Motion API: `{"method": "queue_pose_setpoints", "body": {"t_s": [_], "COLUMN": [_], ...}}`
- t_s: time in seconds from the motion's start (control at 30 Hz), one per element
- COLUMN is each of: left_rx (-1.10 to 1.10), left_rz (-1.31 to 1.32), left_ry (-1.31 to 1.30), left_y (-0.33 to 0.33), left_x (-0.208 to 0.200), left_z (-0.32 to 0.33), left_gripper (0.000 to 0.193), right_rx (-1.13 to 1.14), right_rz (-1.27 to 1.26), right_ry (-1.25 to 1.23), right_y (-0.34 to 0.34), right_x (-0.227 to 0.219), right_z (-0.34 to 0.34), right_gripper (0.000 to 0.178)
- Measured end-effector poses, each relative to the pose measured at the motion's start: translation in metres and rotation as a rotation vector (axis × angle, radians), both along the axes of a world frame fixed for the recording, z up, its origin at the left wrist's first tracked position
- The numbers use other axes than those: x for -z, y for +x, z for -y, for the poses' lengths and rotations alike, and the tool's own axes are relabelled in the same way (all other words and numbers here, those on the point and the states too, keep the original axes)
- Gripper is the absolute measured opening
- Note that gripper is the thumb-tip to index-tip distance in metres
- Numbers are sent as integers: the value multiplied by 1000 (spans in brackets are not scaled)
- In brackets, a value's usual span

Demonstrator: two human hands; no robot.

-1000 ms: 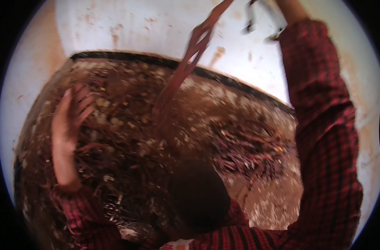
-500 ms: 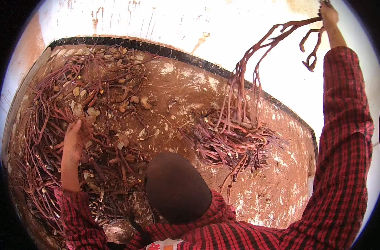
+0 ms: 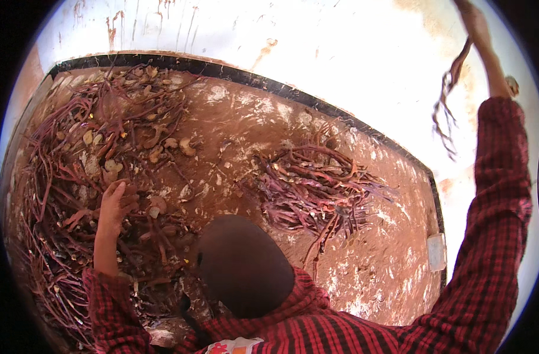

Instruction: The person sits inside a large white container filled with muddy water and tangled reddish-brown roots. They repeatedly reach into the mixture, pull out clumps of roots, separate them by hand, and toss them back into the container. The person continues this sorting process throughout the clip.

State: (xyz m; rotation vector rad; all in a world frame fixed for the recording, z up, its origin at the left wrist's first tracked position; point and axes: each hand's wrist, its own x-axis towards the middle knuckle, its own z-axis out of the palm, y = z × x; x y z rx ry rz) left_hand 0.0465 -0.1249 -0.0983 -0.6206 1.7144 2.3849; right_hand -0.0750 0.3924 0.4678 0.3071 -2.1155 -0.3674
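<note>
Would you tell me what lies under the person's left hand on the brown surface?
The left hand rests on a tangled heap of reddish-purple stems mixed with pale chunks. What lies directly beneath the palm and under the heap is covered.

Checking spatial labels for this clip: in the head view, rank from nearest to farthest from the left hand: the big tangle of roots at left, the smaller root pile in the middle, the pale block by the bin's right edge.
1. Big tangle of roots: under the left hand, touching it.
2. Smaller root pile: centre, to its right.
3. Pale block: far right, by the bin's rim.
</note>
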Motion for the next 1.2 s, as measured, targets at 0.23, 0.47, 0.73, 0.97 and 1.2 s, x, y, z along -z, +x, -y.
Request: {"method": "queue_pose_setpoints", "body": {"t_s": [0.23, 0.47, 0.73, 0.97, 1.2], "left_rx": [64, 83, 329, 318, 268], "left_rz": [78, 179, -276, -33, 52], "left_ry": [-172, -228, -1449, -1658, -1808], "left_y": [21, 49, 54, 73, 73], "left_x": [-14, 8, 41, 82, 95], "left_z": [-15, -7, -56, -96, -83], "left_gripper": [31, 39, 48, 94, 85], "right_rx": [92, 167, 170, -608, -101], "right_rz": [1167, 1159, 1132, 1169, 1209], "right_ry": [-221, -97, 40, -462, -1738], "right_y": [-27, 29, 25, 55, -73], "right_x": [316, 534, 480, 495, 690], "right_z": [-70, -69, -69, 125, 208], "right_gripper": [35, 46, 67, 42, 70]}}
